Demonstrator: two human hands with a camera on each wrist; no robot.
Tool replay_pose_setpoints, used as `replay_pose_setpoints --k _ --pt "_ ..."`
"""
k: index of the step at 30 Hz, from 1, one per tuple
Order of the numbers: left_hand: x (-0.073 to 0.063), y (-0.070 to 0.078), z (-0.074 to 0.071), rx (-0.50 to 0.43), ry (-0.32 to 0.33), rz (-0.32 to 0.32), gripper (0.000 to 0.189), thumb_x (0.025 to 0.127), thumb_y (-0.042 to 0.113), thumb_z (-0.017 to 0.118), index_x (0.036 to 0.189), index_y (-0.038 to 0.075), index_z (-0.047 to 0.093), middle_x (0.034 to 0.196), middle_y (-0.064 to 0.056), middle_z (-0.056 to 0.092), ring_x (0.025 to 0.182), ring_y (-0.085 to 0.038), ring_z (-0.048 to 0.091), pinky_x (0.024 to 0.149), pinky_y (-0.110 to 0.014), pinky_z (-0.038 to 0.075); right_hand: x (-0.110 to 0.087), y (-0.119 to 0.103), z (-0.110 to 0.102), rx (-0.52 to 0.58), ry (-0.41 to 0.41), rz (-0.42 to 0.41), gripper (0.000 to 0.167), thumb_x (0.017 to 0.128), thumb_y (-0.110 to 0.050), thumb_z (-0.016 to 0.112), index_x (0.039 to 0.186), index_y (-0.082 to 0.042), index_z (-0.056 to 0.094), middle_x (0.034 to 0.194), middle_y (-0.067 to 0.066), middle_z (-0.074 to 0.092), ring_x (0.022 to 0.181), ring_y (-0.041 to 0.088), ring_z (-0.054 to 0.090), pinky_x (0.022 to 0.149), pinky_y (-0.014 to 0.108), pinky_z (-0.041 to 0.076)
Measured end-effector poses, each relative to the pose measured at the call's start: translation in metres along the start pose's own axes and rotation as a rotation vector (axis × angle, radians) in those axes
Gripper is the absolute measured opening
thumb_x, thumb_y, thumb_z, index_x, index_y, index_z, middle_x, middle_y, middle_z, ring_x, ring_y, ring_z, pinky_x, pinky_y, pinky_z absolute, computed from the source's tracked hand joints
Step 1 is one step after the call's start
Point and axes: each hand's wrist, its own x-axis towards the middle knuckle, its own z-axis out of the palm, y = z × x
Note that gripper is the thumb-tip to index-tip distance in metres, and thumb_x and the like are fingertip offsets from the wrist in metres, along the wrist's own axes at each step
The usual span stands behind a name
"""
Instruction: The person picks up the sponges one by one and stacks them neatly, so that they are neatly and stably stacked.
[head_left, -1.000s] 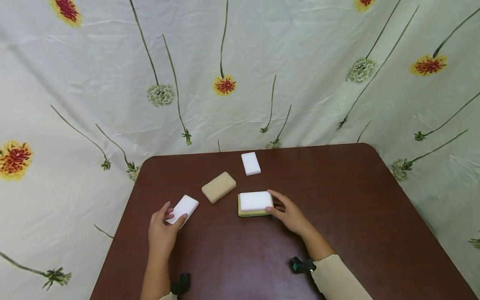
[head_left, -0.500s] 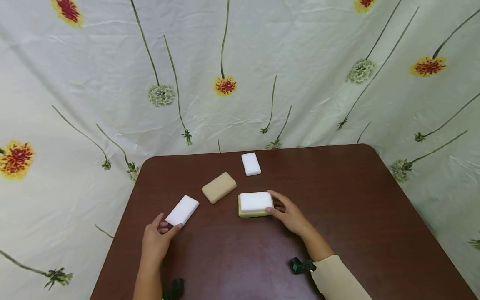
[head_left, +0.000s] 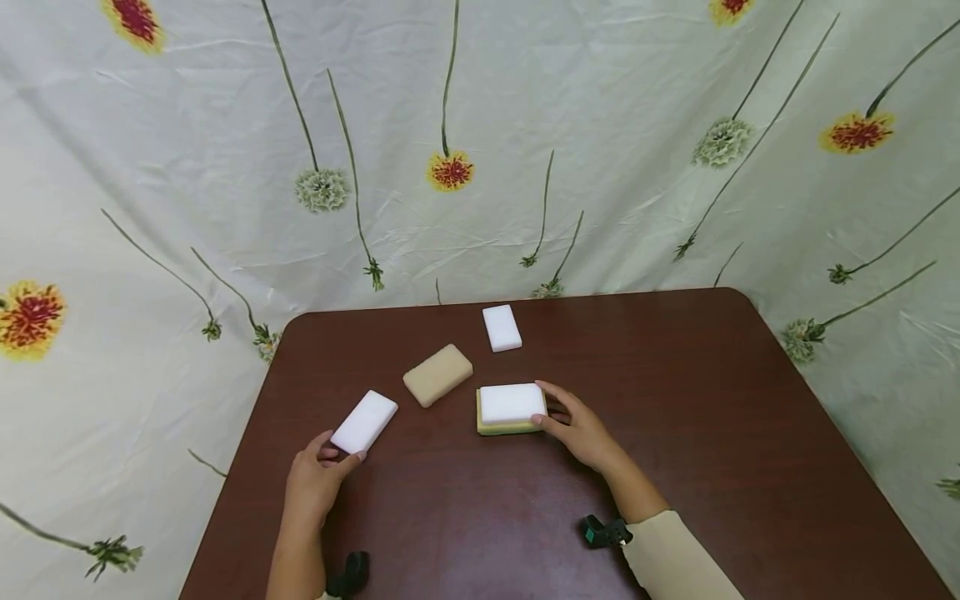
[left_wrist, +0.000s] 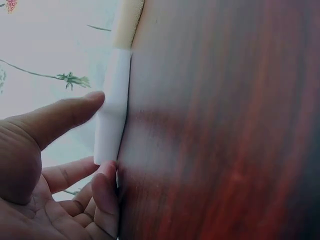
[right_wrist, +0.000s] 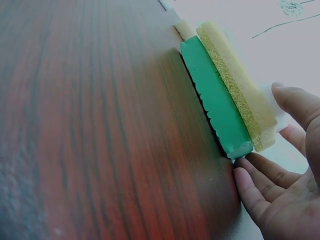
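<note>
Near the left front, my left hand (head_left: 311, 482) pinches the near end of a flat white sponge (head_left: 365, 422), with thumb and fingers at its two corners. The sponge lies on the table. To the right, a second white sponge (head_left: 512, 402) lies on top of a yellow-and-green sponge (head_left: 504, 429). My right hand (head_left: 587, 431) holds this stack's right end, thumb at the near corner and forefinger at the far one. In the right wrist view the fingers sit by the end of the green layer (right_wrist: 217, 100); the upper white sponge barely shows against the bright cloth.
A beige sponge (head_left: 438, 375) lies between the left white sponge and the stack. Another white sponge (head_left: 502, 327) lies near the far edge of the brown table (head_left: 675, 400). Behind the table hangs a floral cloth (head_left: 600, 125).
My left hand has drawn back toward the near left, from farther along the white sponge to its near end. The sponges and my right hand have kept their places.
</note>
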Motion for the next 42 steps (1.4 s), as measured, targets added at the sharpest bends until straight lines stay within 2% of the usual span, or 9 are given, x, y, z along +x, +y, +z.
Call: replay_pose_setpoints --k 6,12,21,28,34,42 --pt "0.001 -0.001 0.001 0.023 0.029 0.007 0.078 0.088 0.030 0.078 0.148 -0.003 0.041 0.122 -0.027 0.053 0.104 -0.036 0.061 0.068 -0.027 0.045 -0.001 0.000 0.000 0.001 0.005 -0.020 0.060 0.099 -0.017 0.066 0.154 -0.013 0.042 0.154 0.022 0.044 0.138 0.040 0.048 0.111 0.056 0.043" --pt "0.003 -0.001 0.002 0.051 0.030 0.007 0.078 0.087 0.031 0.079 0.147 -0.003 0.042 0.121 -0.026 0.053 0.104 -0.036 0.056 0.070 -0.028 0.044 0.000 0.002 0.001 0.000 0.005 -0.021 0.061 0.099 -0.018 0.066 0.155 -0.013 0.041 0.154 0.021 0.044 0.138 0.039 0.049 0.111 0.055 0.044" --pt "0.003 -0.001 0.003 0.040 0.032 0.008 0.074 0.087 0.028 0.078 0.145 -0.004 0.044 0.121 -0.026 0.052 0.104 -0.036 0.058 0.069 -0.027 0.044 0.012 0.039 0.005 -0.011 0.028 -0.021 0.064 0.098 -0.028 0.068 0.155 -0.017 0.041 0.153 0.015 0.047 0.137 0.035 0.051 0.110 0.051 0.046" --pt "-0.001 0.002 0.001 -0.007 0.023 -0.001 0.074 0.088 0.026 0.077 0.146 -0.004 0.042 0.127 -0.026 0.050 0.107 -0.036 0.059 0.070 -0.026 0.045 0.012 0.037 0.004 -0.010 0.021 -0.007 0.065 0.097 -0.031 0.068 0.155 -0.019 0.041 0.153 0.013 0.047 0.137 0.034 0.051 0.111 0.051 0.045" --pt "-0.004 0.004 -0.001 -0.010 0.017 -0.007 0.076 0.089 0.029 0.075 0.149 -0.002 0.040 0.131 -0.025 0.052 0.113 -0.037 0.060 0.071 -0.024 0.045 0.012 0.037 0.003 -0.011 0.021 -0.004 0.066 0.097 -0.031 0.068 0.155 -0.019 0.041 0.153 0.013 0.046 0.138 0.035 0.051 0.111 0.052 0.045" --pt "-0.009 0.014 -0.003 -0.031 0.015 0.018 0.073 0.091 0.028 0.073 0.150 0.001 0.040 0.132 -0.023 0.051 0.120 -0.038 0.059 0.077 -0.026 0.047 0.012 0.036 0.004 -0.013 0.020 0.002 0.066 0.097 -0.033 0.068 0.156 -0.020 0.041 0.153 0.013 0.047 0.137 0.034 0.052 0.111 0.052 0.044"
